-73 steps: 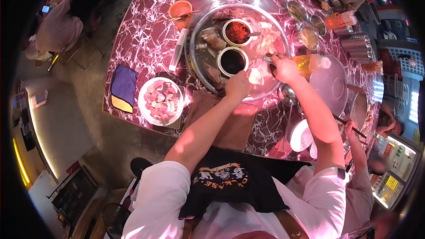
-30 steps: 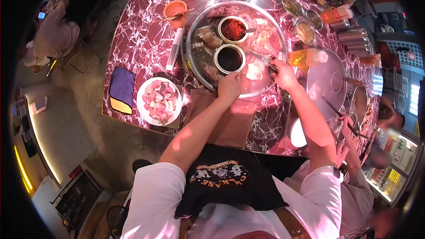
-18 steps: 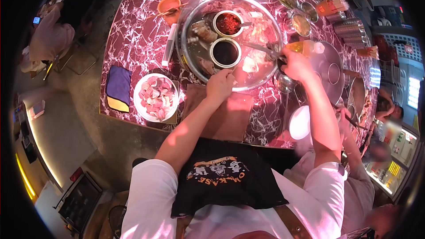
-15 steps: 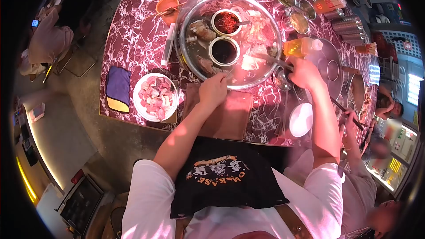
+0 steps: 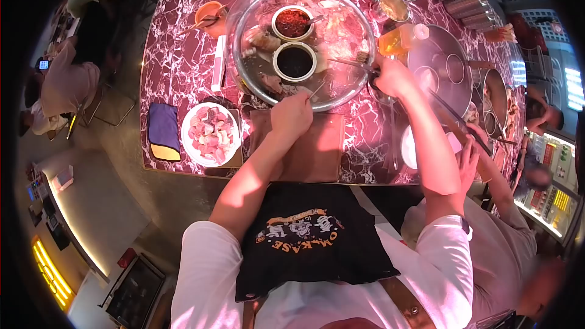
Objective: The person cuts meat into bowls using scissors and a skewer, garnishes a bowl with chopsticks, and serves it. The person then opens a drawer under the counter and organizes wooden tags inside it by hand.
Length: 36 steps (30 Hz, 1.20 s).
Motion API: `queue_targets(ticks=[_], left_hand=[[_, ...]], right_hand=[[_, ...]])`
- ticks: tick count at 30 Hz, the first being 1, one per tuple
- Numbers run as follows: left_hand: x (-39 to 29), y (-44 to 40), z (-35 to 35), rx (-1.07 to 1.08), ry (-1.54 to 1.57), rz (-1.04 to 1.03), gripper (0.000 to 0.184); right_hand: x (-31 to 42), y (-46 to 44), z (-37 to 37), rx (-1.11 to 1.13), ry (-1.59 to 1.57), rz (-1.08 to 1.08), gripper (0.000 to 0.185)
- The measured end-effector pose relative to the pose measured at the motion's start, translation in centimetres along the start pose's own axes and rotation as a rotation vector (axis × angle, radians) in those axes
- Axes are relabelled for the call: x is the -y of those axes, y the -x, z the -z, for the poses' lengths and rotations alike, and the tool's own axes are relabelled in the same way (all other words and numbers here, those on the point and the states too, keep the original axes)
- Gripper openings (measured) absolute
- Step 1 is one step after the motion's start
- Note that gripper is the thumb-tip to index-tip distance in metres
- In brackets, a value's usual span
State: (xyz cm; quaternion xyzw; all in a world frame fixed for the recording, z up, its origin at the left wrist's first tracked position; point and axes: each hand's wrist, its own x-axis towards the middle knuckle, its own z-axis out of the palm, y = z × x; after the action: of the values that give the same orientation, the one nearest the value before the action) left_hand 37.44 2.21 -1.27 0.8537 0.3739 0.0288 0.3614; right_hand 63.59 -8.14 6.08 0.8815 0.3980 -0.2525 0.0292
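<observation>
Marbled bench (image 5: 183,73), heavy pink glare. Right hand (image 5: 395,78) closed round scissors-like tool (image 5: 348,61); left hand (image 5: 291,116) pinches thin metal utensil (image 5: 317,89) at the metal tray (image 5: 372,39)'s near rim. Meat (image 5: 344,27) lies inside. Sideways slip could tip dark-sauce bowl (image 5: 294,62); right-hand swing could knock amber bottle (image 5: 393,41).

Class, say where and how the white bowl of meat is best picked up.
Likely grip the white bowl by opposite sides of its rim, coming from the table's near edge: it is round, upright and beside that edge, with meat heaped inside.
</observation>
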Motion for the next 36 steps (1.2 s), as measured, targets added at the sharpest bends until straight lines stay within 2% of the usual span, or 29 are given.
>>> queue_targets(ticks=[5, 9, 11, 15, 20, 25, 32, 35, 36], left_hand=[[-0.6, -2.8, -2.0, 0.029, -0.132, 0.004, 0.025], [1.2, -3.5, -4.2, -0.148, 0.048, -0.017, 0.026], [1.8, -3.8, -4.8, -0.243, 0.167, -0.042, 0.025], [2.0, -4.3, -4.9, -0.231, 0.186, -0.076, 0.023], [2.7, -6.0, -4.0, -0.229, 0.224, -0.081, 0.022], [2.5, -7.2, -1.9, -0.151, 0.125, -0.108, 0.023], [2.5, -6.7, -2.4, -0.133, 0.167, -0.122, 0.025], [1.9, -6.9, -1.5, -0.091, 0.134, -0.102, 0.025], [1.8, -7.1, -0.9, -0.065, 0.114, -0.091, 0.026]], right_hand=[[0.8, -1.8, 0.4, 0.094, -0.095, 0.021, 0.047], [0.7, -0.4, 1.1, 0.100, -0.134, 0.049, 0.046], [-0.2, 1.4, 2.5, 0.067, -0.062, 0.067, 0.041], [0.0, 4.9, 6.0, 0.074, 0.195, 0.085, 0.032], [0.6, 3.8, 3.9, 0.103, 0.328, 0.144, 0.027], [3.5, 1.9, 0.7, 0.170, 0.410, 0.135, 0.026], [3.7, -1.7, -5.7, 0.078, 0.500, 0.191, 0.027], [3.4, -3.0, -8.4, 0.001, 0.525, 0.300, 0.028], [3.2, -2.8, -7.7, 0.016, 0.445, 0.305, 0.028]])
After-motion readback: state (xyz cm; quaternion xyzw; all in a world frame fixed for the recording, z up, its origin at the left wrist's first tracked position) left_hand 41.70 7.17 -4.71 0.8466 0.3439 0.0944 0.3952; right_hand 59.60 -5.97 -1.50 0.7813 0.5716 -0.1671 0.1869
